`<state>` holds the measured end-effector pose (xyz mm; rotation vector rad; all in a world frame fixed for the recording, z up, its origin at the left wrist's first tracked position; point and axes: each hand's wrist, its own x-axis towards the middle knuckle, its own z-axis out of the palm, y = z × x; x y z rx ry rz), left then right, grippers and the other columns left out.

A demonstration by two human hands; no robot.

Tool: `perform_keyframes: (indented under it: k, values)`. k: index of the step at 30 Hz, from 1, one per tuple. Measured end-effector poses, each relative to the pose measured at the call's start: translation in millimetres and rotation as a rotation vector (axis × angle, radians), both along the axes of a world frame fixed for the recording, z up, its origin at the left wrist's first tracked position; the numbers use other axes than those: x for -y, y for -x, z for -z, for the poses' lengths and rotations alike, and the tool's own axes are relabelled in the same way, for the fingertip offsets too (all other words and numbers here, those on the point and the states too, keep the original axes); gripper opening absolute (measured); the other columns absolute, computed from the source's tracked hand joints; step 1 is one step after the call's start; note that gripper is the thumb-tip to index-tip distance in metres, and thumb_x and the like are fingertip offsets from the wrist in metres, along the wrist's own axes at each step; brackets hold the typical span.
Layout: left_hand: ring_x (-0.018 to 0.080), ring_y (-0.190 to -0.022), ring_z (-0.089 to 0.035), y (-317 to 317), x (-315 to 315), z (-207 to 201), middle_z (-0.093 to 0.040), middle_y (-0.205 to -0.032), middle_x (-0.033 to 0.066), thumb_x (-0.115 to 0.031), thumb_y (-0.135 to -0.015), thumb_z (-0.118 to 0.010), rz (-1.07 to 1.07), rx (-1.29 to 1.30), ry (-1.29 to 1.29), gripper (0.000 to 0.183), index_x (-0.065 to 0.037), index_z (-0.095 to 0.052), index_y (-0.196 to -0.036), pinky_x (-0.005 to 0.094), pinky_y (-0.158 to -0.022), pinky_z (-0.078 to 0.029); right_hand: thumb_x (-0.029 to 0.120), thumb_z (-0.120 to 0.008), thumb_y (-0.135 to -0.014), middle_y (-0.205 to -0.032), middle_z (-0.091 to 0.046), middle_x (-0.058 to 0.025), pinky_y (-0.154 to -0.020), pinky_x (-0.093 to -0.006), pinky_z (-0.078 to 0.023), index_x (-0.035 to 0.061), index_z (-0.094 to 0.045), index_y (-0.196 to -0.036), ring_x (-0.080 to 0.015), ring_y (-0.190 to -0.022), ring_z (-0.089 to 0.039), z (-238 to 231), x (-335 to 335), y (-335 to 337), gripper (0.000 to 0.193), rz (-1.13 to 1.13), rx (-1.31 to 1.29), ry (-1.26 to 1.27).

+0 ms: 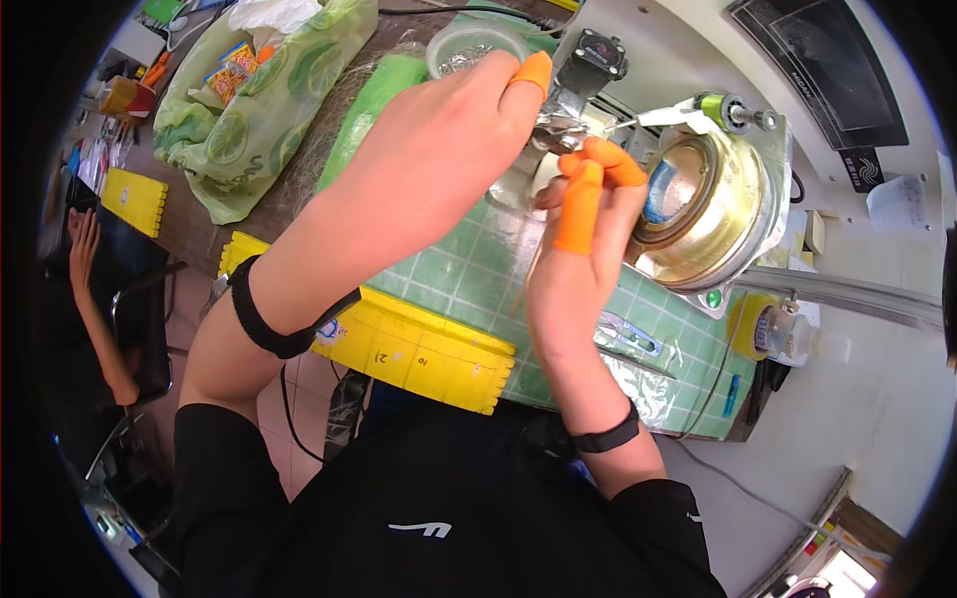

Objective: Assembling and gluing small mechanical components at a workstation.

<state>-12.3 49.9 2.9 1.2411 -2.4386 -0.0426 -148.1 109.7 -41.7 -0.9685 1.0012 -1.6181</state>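
Note:
My left hand (469,125) reaches to a small metal mechanism (560,130) under a black motor block (595,62). Its fingers are bent and closed, one in an orange finger cot, and their tips are partly hidden. Close by on the right, my right hand (588,234) has its fingers pinched together, with orange cots on them. What either hand grips is too small or too hidden to make out. Beside the right hand stands a round brass-coloured bowl (710,224) with a blue patch inside. A clear tub (469,45) of small metal bits sits beyond my left hand.
Tweezers (638,365) lie on the green gridded mat (449,269). Yellow strips (419,349) line the near edge. A green plastic bag (224,130) stands at left, a yellow-banded bottle (763,327) at right. Another person's arm (95,289) shows at far left.

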Motion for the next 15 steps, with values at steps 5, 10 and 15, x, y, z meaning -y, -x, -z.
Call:
perform_keyframes:
  k: [5,10,15]
  values:
    - [0.0379,-0.095,-0.065,2,3,6,-0.059,-0.116,0.017,0.0,-0.078,-0.073,-0.012,-0.007,-0.008,0.065,-0.001,-0.051,-0.139,0.0434,-0.079,-0.055,0.009,-0.047,-0.11,-0.111,-0.048,-0.0022,-0.088,-0.0242,-0.04,0.0049,-0.047,-0.122,-0.009,-0.097,-0.045,4,14,10,0.012,0.05,-0.097,0.069]
    - [0.0381,-0.091,-0.066,4,10,12,-0.059,-0.114,0.0164,0.002,-0.076,-0.071,-0.014,-0.003,-0.008,0.044,-0.002,-0.054,-0.116,0.0434,-0.072,-0.054,0.008,-0.048,-0.109,-0.107,-0.047,-0.0017,-0.081,-0.0224,-0.04,0.0055,-0.047,-0.118,-0.0072,-0.09,-0.045,7,22,8,0.009,0.118,-0.166,0.138]
    - [0.0367,-0.088,-0.066,-5,21,13,-0.059,-0.114,0.015,-0.001,-0.075,-0.072,0.079,0.025,0.143,0.042,-0.003,-0.054,-0.113,0.0441,-0.071,-0.053,0.007,-0.049,-0.109,-0.107,-0.047,-0.0017,-0.078,-0.0223,-0.04,0.0056,-0.047,-0.117,-0.0069,-0.088,-0.044,5,23,8,0.009,0.103,-0.146,0.158]
